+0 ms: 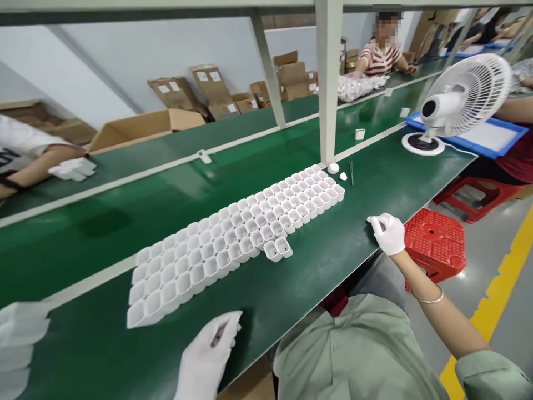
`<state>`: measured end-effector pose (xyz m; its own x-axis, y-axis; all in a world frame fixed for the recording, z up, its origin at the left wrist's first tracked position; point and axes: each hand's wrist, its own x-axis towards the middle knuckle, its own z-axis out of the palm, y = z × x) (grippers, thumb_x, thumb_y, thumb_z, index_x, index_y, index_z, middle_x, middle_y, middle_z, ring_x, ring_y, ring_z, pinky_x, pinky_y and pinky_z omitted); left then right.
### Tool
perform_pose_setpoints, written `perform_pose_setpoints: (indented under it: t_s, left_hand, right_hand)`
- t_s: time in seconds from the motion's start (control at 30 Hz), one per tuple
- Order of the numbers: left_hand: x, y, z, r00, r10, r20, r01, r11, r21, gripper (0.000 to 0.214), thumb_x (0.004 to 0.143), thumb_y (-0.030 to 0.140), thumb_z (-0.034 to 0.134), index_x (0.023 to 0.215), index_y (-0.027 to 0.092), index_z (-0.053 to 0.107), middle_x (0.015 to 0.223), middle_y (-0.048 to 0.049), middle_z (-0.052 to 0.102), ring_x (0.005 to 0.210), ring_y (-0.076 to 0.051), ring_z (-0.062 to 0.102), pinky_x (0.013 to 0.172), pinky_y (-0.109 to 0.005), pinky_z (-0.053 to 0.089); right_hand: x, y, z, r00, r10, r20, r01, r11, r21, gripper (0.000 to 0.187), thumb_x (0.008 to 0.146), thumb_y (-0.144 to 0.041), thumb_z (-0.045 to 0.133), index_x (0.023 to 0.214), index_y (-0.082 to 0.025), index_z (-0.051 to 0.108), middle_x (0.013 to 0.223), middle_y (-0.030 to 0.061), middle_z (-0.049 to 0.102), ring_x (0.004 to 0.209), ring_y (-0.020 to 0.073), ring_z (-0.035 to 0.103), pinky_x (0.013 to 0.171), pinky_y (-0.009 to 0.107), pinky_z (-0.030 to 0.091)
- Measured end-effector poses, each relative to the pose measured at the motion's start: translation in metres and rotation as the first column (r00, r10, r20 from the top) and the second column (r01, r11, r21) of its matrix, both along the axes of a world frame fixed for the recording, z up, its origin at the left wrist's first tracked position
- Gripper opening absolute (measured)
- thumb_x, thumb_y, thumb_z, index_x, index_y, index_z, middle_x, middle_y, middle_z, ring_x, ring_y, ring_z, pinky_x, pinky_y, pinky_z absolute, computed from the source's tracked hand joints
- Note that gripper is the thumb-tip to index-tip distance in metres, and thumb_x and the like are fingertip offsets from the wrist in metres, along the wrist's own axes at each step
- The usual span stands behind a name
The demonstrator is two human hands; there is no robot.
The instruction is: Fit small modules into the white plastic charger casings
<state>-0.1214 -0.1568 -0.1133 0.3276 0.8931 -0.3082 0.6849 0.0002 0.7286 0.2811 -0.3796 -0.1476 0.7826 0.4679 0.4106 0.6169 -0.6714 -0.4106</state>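
Standing in tight rows, white open-topped cups (235, 248)

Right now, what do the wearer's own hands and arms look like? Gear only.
Left hand and right hand: plain white gloves. Right arm: thin silver-toned bangle, pale green sleeve ending well short of the glove. Left sleeve is out of view. No cables visible on either.

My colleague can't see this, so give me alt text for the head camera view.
A person's white-gloved left hand and right hand, both curled, are over a green worktable near packed rows of white open-topped cups, with two more cups along their near side. Beyond are a desk fan and a co-worker in a striped top.
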Motion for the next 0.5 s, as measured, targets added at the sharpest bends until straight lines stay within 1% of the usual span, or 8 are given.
perform_pose_setpoints:
  t_s: [0.13,0.27,0.37,0.5]
  left_hand:
    - [0.0068,-0.0031,0.0047,0.998,0.03,0.064,-0.032,0.999,0.035,0.055,0.061,0.065,0.066,0.084,0.016,0.071,0.071,-0.0051,0.068,0.057,-0.017,0.057,0.054,-0.027,0.051]
    - [0.0092,-0.0054,0.0051,0.985,0.095,0.147,-0.104,0.993,0.054,0.05,0.063,0.061,0.069,0.082,0.015,0.071,0.069,-0.0048,0.066,0.055,-0.016,0.055,0.045,-0.024,0.044]
    - [0.0072,-0.0071,0.0019,0.977,0.135,0.168,-0.146,0.987,0.059,0.045,0.065,0.056,0.071,0.083,0.015,0.07,0.07,-0.0044,0.066,0.057,-0.015,0.055,0.045,-0.023,0.043]
    - [0.0047,-0.0065,-0.0016,0.982,0.135,0.132,-0.143,0.988,0.053,0.044,0.068,0.055,0.069,0.084,0.015,0.071,0.07,-0.004,0.067,0.056,-0.014,0.055,0.046,-0.023,0.043]
  right_hand:
    - [0.0009,0.0003,0.0027,1.0,0.026,0.006,-0.026,1.0,-0.003,0.042,0.094,-0.041,0.046,0.078,-0.018,0.078,0.07,0.0071,0.067,0.063,0.0188,0.056,0.061,0.03,0.034]
    - [0.0016,0.0002,0.0046,1.0,0.027,-0.017,-0.027,1.0,-0.016,0.043,0.092,-0.044,0.046,0.081,-0.019,0.079,0.07,0.0075,0.065,0.06,0.0186,0.053,0.058,0.03,0.032]
    - [0.0018,0.0002,0.0066,0.999,0.021,-0.049,-0.023,0.999,-0.036,0.042,0.092,-0.044,0.047,0.084,-0.019,0.079,0.071,0.0079,0.065,0.058,0.018,0.052,0.058,0.03,0.033]
    - [0.0022,0.0009,0.009,0.996,0.005,-0.091,-0.011,0.998,-0.063,0.043,0.092,-0.044,0.046,0.088,-0.017,0.08,0.075,0.0093,0.068,0.058,0.0183,0.054,0.059,0.031,0.035]
